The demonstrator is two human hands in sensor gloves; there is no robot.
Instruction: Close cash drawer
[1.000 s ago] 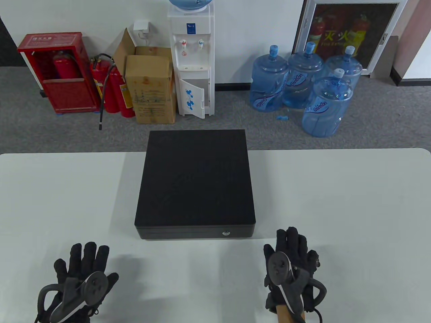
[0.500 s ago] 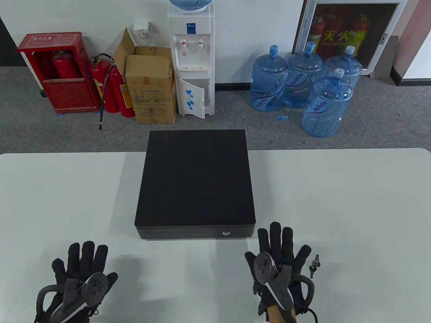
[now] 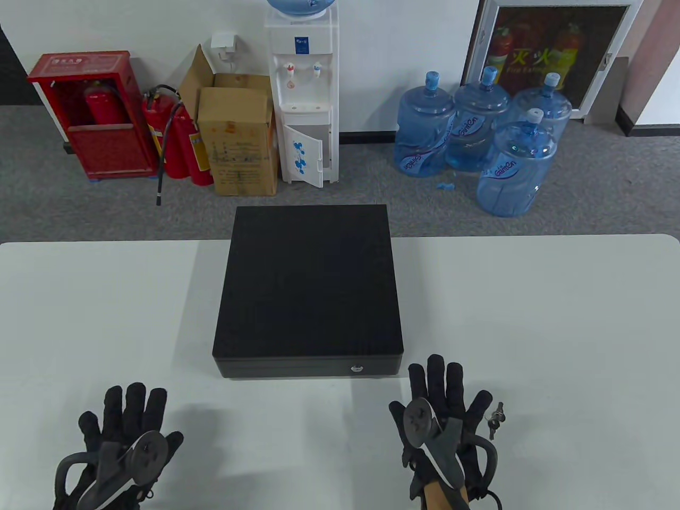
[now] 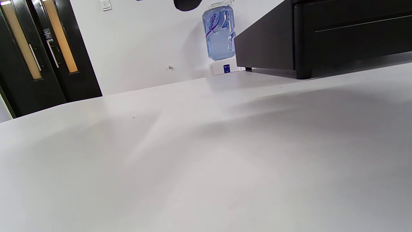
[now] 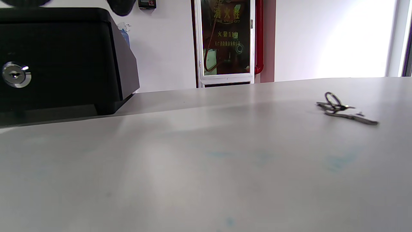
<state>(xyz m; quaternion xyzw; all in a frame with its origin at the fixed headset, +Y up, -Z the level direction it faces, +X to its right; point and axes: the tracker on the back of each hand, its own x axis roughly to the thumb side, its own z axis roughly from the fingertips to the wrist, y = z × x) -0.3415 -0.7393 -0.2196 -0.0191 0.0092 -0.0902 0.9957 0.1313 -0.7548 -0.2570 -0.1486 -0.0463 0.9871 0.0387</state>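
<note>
The black cash drawer (image 3: 308, 289) sits mid-table with its front face shut flush; its round lock (image 3: 357, 367) faces me and shows in the right wrist view (image 5: 16, 74). The drawer's left front corner shows in the left wrist view (image 4: 322, 35). My left hand (image 3: 125, 419) lies flat on the table, fingers spread, holding nothing, well left of the drawer front. My right hand (image 3: 443, 393) lies flat with fingers spread, just right of the drawer's front corner, holding nothing. A small bunch of keys (image 3: 496, 418) lies on the table beside my right little finger, also in the right wrist view (image 5: 344, 111).
The white table (image 3: 558, 319) stretches wide on both sides of the drawer. Beyond its far edge stand a water dispenser (image 3: 303, 95), several blue water bottles (image 3: 478, 133), a cardboard box (image 3: 239, 138) and red fire extinguishers (image 3: 180, 138) on the floor.
My right hand slid left and off the keys, which now lie uncovered on the table. My left hand drew back slightly toward me. The drawer has not moved.
</note>
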